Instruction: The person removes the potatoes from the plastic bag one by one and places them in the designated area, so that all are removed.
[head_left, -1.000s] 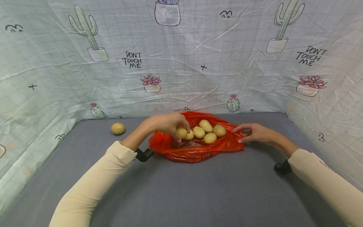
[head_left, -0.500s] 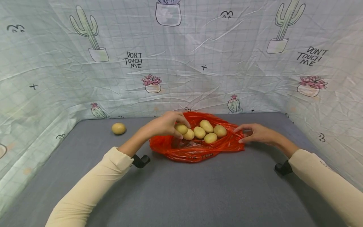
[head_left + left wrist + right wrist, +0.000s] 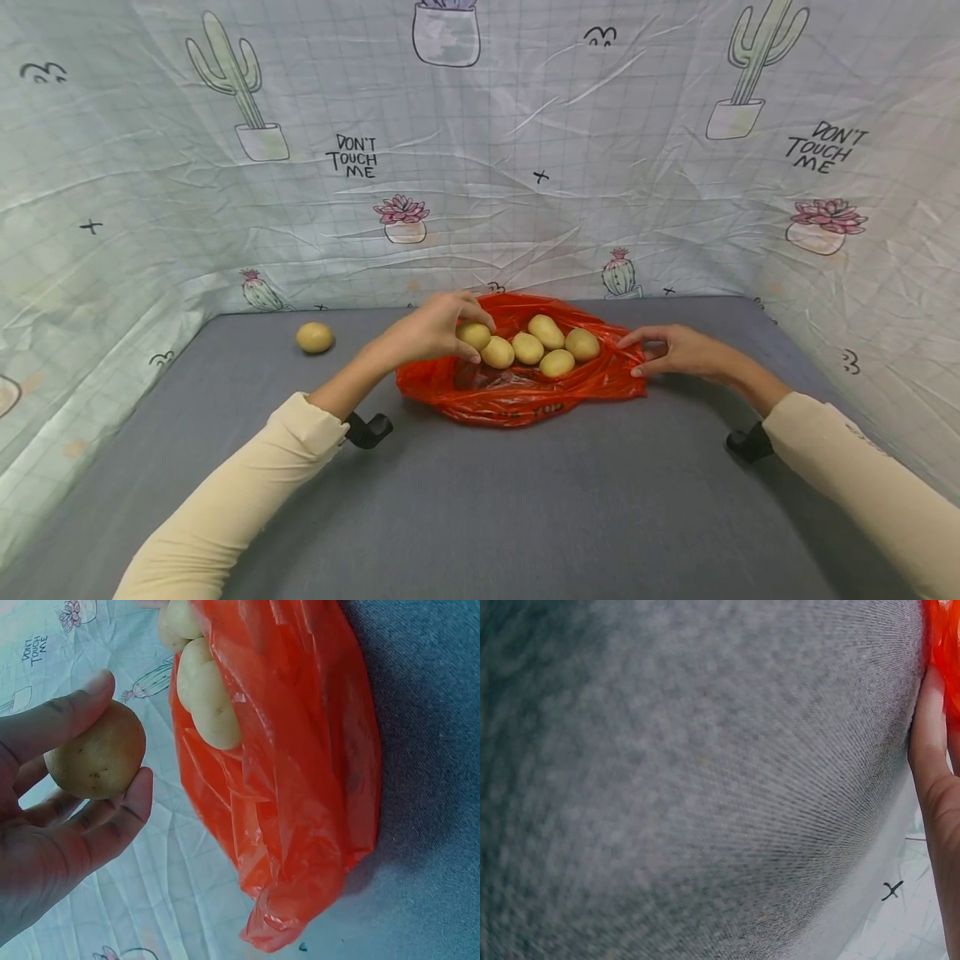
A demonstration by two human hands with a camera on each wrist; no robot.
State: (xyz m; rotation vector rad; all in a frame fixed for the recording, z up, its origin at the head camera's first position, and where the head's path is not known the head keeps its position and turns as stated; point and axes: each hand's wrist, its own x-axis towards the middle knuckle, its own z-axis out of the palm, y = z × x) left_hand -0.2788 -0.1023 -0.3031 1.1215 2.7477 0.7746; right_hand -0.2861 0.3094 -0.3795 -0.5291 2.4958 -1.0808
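A red plastic bag (image 3: 517, 410) lies on its side with its mouth spread, and several potatoes (image 3: 527, 348) rest inside. Over the left part of its mouth, my left hand (image 3: 433, 327) holds one potato (image 3: 474, 336) between thumb and fingers. The left wrist view shows that held potato (image 3: 101, 754) apart from the bag (image 3: 300, 772). At the bag's right end, my right hand (image 3: 678, 352) pinches the plastic edge between thumb and fingers. Only the thumb side of the right hand (image 3: 934, 772) shows in the right wrist view, against the red plastic.
One loose potato (image 3: 314, 337) lies on the grey table surface (image 3: 480, 508), left of the bag. A pale cloth backdrop (image 3: 495, 167) with printed cacti rises behind the table and along both sides. Black wrist mounts (image 3: 369, 431) sit under the sleeves.
My left hand has lifted its potato slightly up and to the left, away from the other potatoes. The right hand stays at the bag's edge.
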